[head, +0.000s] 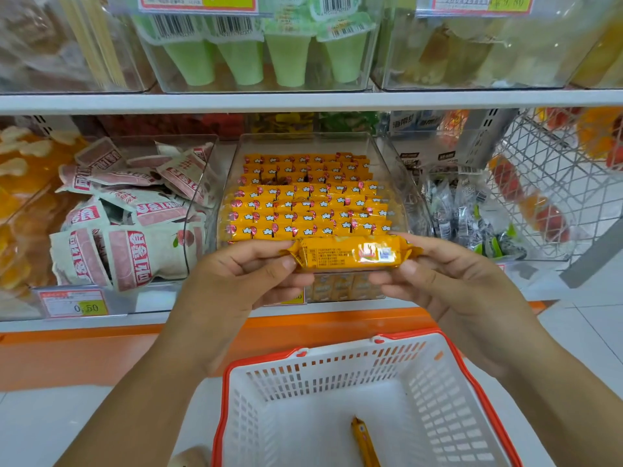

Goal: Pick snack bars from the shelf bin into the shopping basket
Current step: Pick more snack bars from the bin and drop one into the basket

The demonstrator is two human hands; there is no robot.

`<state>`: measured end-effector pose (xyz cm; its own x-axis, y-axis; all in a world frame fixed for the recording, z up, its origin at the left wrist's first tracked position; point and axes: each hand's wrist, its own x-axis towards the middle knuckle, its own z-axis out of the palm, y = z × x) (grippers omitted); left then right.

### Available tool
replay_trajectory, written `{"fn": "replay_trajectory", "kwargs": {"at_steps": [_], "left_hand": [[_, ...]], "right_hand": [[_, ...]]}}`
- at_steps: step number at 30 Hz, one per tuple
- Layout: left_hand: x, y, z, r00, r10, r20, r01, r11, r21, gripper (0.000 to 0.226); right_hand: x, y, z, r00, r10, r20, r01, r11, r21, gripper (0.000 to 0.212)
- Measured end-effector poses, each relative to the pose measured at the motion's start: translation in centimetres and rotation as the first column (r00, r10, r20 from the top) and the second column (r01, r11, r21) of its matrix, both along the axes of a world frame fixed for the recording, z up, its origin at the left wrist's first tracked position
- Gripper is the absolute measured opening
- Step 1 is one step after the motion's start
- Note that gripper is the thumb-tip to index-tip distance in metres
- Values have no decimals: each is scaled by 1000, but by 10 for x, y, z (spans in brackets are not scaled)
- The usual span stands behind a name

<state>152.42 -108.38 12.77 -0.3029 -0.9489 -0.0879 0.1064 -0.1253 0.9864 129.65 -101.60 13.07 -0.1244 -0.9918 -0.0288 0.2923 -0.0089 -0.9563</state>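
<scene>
Our shopping basket (337, 369), white with a red rim, sits at the bottom centre of the frame, and one yellow snack bar (364, 443) already lies on its floor near the lower edge

Above it, at the middle of the frame, we hold a second snack bar (350, 254) level between both hands, its printed back facing us. Our left hand (236, 284) pinches the crimped left end between thumb and curled fingers, and our right hand (451, 281) pinches the right end the same way. This bar hangs in the air just in front of the shelf edge, above the far rim of the basket

Behind it, the clear shelf bin (232, 170) holds tight rows of matching yellow bars (303, 203). Left of the bin lies a heap of pink-and-white packets (135, 224), with a price tag (76, 303) below them. Right of it sit small black-and-white wrapped sweets (465, 214) and a wire rack (546, 170). Across the top centre, green cups (242, 59) stand in another clear box
</scene>
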Motion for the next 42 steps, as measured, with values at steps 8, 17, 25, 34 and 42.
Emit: {"fn": "replay_trajectory", "kwargs": {"at_steps": [8, 17, 25, 34, 42], "left_hand": [[-12, 4, -3, 1000, 1, -2, -1, 1000, -28, 10], [-19, 10, -1, 994, 64, 90, -56, 995, -88, 8], [-17, 13, 2, 989, 147, 27, -143, 983, -115, 11], [-13, 10, 1, 993, 102, 63, -97, 992, -82, 29], [-10, 7, 1, 997, 46, 68, -46, 999, -8, 21]], "right_hand": [[0, -3, -10, 988, -53, -144, 47, 998, -43, 46], [6, -1, -8, 992, -103, -73, 99, 993, -59, 37], [8, 2, -9, 983, -116, -144, 105, 991, -83, 25], [6, -1, -7, 995, -100, -16, 99, 994, -44, 24], [5, -2, -7, 999, -36, 21, 37, 999, -13, 47]]}}
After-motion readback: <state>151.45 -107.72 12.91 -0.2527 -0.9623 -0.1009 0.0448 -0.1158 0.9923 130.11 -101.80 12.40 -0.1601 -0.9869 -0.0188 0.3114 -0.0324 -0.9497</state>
